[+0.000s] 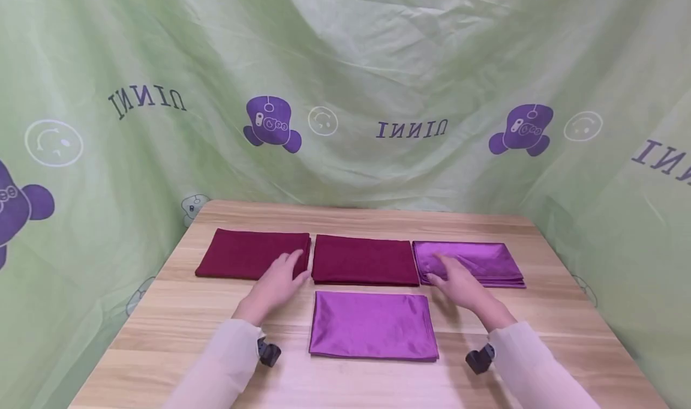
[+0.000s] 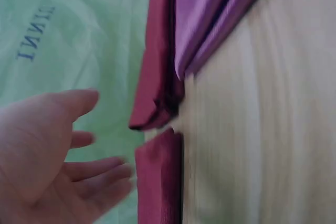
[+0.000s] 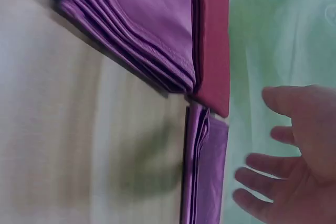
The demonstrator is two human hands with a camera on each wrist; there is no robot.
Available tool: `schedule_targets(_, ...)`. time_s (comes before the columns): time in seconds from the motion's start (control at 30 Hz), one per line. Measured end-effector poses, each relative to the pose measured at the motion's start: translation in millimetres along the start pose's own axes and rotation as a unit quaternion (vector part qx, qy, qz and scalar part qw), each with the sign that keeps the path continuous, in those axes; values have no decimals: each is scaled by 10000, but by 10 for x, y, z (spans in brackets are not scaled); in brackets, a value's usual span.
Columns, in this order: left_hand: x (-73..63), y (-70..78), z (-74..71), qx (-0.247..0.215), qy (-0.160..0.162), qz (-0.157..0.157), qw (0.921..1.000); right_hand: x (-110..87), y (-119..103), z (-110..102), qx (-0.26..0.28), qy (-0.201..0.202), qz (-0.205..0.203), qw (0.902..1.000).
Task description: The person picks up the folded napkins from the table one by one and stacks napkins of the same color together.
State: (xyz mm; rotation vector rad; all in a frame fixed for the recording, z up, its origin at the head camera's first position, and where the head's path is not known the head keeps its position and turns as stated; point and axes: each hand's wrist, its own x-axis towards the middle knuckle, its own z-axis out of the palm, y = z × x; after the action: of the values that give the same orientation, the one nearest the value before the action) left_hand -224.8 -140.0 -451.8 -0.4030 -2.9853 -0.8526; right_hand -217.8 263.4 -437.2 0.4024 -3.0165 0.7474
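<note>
Four folded cloths lie on the wooden table. A dark red cloth (image 1: 254, 253) is at the back left, a second dark red cloth (image 1: 364, 260) at the back middle, and a purple cloth (image 1: 486, 260) at the back right. Nearer the front lies a shiny purple cloth (image 1: 372, 325). My left hand (image 1: 275, 283) hovers over the right end of the left red cloth, fingers spread and relaxed, holding nothing. Above the left end of the back purple cloth is my right hand (image 1: 459, 282), also empty, its fingers apart in the right wrist view.
The wooden table (image 1: 545, 349) carries all the cloths. Green printed curtain fabric (image 1: 345, 175) hangs behind it and along both sides. Dark wrist cameras (image 1: 268, 352) sit by both sleeves. Narrow gaps separate the back-row cloths.
</note>
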Motion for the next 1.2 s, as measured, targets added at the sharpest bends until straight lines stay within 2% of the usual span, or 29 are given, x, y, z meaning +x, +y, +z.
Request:
schedule_targets(0.1, -105, 54, 37, -390, -258, -104, 9989, -118, -27, 24, 184, -104, -73, 9997)
schedule_targets(0.3, -247, 122, 141, -740, -360, 5, 9966, -326, -86, 114, 514, -254, 51, 9983)
schedule_targets(0.53, -400, 214, 202, -1299, -946, -35, 9870, -492, -182, 249, 788, -335, 253, 9960)
schedule_targets(0.73, -471, 248, 249, -1552, -1024, 43, 9825, -584, -249, 342, 700, -149, 398, 9966)
schedule_targets(0.93, -510, 237, 284, -1989, -973, -84, 9751, -583, -330, 379, 865, -173, 529, 9947)
schedule_targets(1.1, -507, 215, 333, -2489, -1010, -117, 9632, -564, -358, 389, 1342, -279, 939, 9861)
schedule_targets(1.2, -501, 214, 342, -2664, -1028, -145, 9582, -557, -347, 395, 1992, -410, 1185, 9719)
